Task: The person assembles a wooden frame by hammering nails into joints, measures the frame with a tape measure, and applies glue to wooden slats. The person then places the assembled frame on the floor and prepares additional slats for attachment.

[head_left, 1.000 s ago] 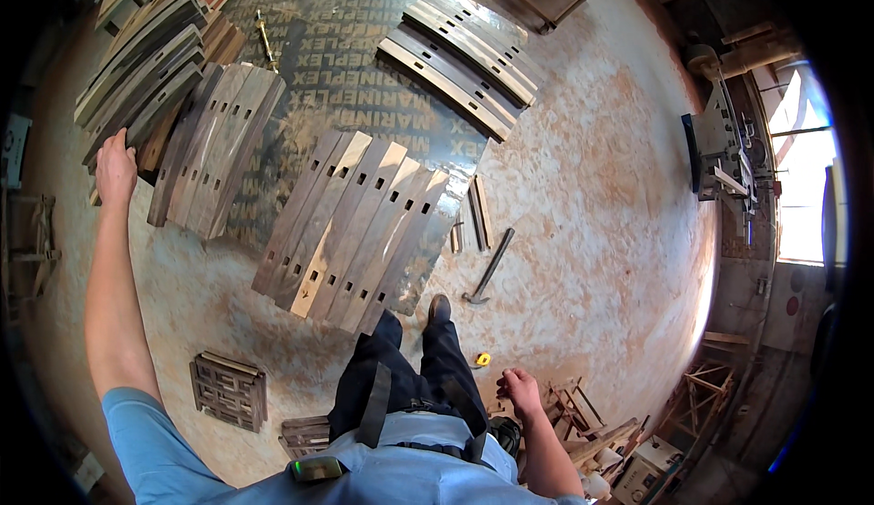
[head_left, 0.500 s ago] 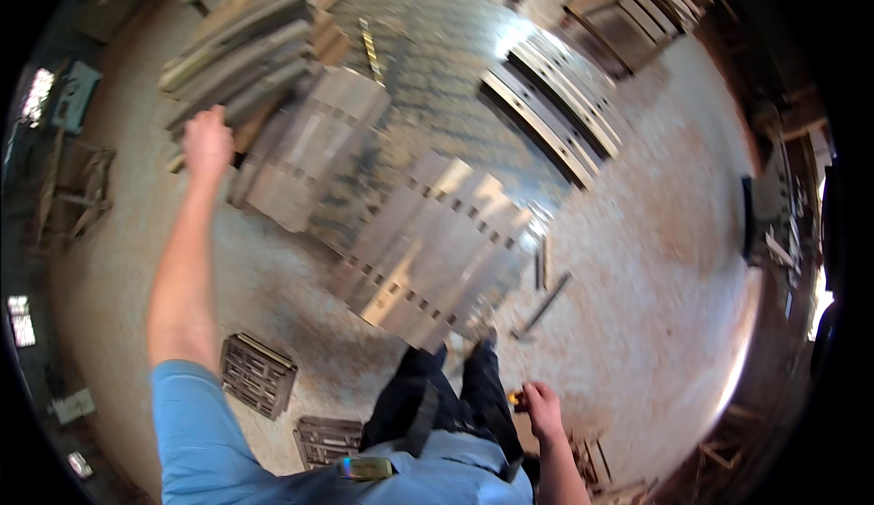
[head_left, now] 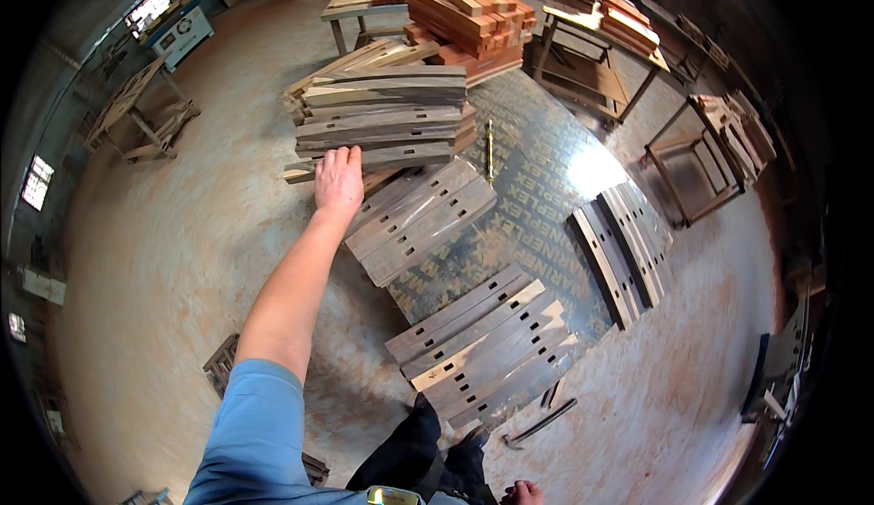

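My left hand [head_left: 339, 182] reaches out to a stack of curved dark wooden slats with slots cut in them. Its fingers are curled over the near edge of the closest slat [head_left: 410, 153]. At the lower edge, my right hand [head_left: 522, 494] is partly cut off by the picture; its fingers are bent, and whatever they hold is hidden. Just right of the stack, a row of slotted boards [head_left: 423, 218] lies side by side on the dark sheet-topped table [head_left: 510, 232]. A second row of slotted boards [head_left: 492, 346] lies nearer my legs.
Curved slats [head_left: 628, 250] stand on edge at the table's right. A narrow yellow strip [head_left: 491, 150] lies beyond the boards. Reddish timber [head_left: 473, 18] is piled at the back. A dark bar [head_left: 542, 423] lies near my feet. Wooden racks [head_left: 701, 159] stand on the right.
My view has swung left and up, so the table sits lower and further right. My left hand stays at the slat stack. The small yellow-and-black thing seen in my right hand no longer shows.
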